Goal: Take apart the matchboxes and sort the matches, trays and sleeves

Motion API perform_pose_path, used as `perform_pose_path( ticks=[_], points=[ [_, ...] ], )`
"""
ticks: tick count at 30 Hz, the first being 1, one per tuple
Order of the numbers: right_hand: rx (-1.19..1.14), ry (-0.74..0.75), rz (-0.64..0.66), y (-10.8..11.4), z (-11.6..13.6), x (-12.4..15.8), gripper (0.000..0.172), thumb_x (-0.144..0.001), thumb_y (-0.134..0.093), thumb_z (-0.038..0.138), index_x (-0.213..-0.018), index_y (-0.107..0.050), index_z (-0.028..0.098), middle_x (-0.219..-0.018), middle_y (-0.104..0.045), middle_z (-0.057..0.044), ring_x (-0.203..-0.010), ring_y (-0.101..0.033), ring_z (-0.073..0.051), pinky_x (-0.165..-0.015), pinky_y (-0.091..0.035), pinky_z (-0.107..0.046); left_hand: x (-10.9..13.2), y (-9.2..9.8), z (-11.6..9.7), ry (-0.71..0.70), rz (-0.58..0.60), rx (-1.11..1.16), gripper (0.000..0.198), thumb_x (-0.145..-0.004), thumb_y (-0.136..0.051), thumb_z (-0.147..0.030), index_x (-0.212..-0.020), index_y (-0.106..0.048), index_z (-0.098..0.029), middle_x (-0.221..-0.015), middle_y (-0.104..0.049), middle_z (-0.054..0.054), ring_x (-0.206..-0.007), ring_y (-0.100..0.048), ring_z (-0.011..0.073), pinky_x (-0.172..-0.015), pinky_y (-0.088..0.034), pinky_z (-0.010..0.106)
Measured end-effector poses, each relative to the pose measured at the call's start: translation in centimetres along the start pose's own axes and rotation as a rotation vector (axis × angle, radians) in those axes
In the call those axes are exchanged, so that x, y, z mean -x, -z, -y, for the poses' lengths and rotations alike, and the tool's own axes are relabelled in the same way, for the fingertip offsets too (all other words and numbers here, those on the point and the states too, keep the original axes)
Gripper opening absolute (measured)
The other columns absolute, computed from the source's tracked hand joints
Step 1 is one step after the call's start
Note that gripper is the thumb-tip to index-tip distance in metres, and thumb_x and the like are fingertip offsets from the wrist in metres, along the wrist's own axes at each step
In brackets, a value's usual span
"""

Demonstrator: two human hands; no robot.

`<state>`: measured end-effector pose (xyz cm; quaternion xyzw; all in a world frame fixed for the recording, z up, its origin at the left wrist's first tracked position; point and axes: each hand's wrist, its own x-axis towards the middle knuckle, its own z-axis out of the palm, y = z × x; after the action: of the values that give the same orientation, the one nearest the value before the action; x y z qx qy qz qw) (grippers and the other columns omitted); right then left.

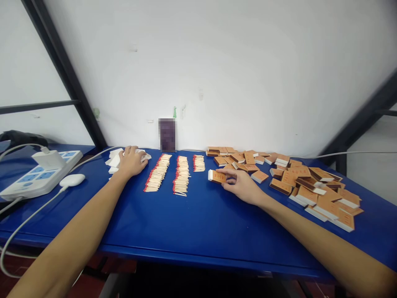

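Observation:
My right hand point(243, 185) grips a matchbox point(217, 176) between thumb and fingers, its white end pointing left, just above the blue table. On the left, my left hand point(133, 161) rests over a pile of white pieces point(114, 160) that look like folded paper or card. Its fingers are apart and partly bent, and their tips are partly hidden. Between the hands lie matches with red heads, laid out in three columns: a left column point(157, 174), a middle column point(181, 176) and a shorter right column point(199, 163).
Many orange-brown matchboxes point(310, 192) are heaped at the right, with more along the wall point(237, 158). A white power strip point(43, 176) with a plugged charger point(48, 159), and a white oval device point(72, 180) on a cable, lie left. A pixelated dark rectangle point(168, 135) stands against the wall.

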<state>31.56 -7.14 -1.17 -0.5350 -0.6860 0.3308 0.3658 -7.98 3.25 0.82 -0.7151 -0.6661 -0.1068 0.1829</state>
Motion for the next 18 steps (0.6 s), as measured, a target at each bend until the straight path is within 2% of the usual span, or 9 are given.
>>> perform_pose_path(
  ticks=[4,11,14,18],
  points=[
    [0.068,0.053,-0.023,0.0,-0.3,0.1,0.055,-0.072,-0.062,0.009,-0.126,-0.067,0.022,-0.125,-0.068,-0.008,-0.093,-0.07,-0.019,-0.089,-0.058,-0.037,-0.1,-0.1,1.1,0.035,0.018,0.016,0.044,-0.088,-0.046,-0.041,-0.122,-0.068,-0.024,-0.144,-0.046,0.018,-0.136,-0.033,0.0391,-0.106,-0.029,0.06],
    [0.17,0.191,-0.064,0.0,0.0,0.4,0.051,-0.073,-0.061,0.011,-0.121,-0.07,0.024,-0.12,-0.071,-0.006,-0.099,-0.069,-0.022,-0.091,-0.058,-0.041,0.3,0.2,1.8,0.062,-0.022,0.024,0.046,-0.086,-0.048,-0.043,-0.122,-0.069,-0.024,-0.148,-0.044,0.017,-0.139,-0.029,0.0423,-0.107,-0.027,0.062],
    [0.09,0.177,-0.061,-0.2,-0.2,0.3,0.051,-0.072,-0.063,0.011,-0.121,-0.071,0.024,-0.121,-0.071,-0.005,-0.103,-0.069,-0.023,-0.094,-0.057,-0.042,0.5,1.0,0.8,0.038,-0.113,0.047,0.045,-0.088,-0.048,-0.045,-0.12,-0.07,-0.023,-0.148,-0.043,0.016,-0.141,-0.027,0.0413,-0.108,-0.026,0.06],
    [-0.091,0.015,-0.053,-0.2,-0.6,-0.2,0.052,-0.069,-0.068,0.011,-0.12,-0.071,0.022,-0.124,-0.07,-0.007,-0.104,-0.069,-0.024,-0.099,-0.054,-0.045,0.8,3.0,-2.1,-0.093,-0.294,0.178,0.04,-0.091,-0.047,-0.041,-0.116,-0.07,-0.021,-0.145,-0.048,0.015,-0.139,-0.034,0.0361,-0.107,-0.029,0.051]
  ],
)
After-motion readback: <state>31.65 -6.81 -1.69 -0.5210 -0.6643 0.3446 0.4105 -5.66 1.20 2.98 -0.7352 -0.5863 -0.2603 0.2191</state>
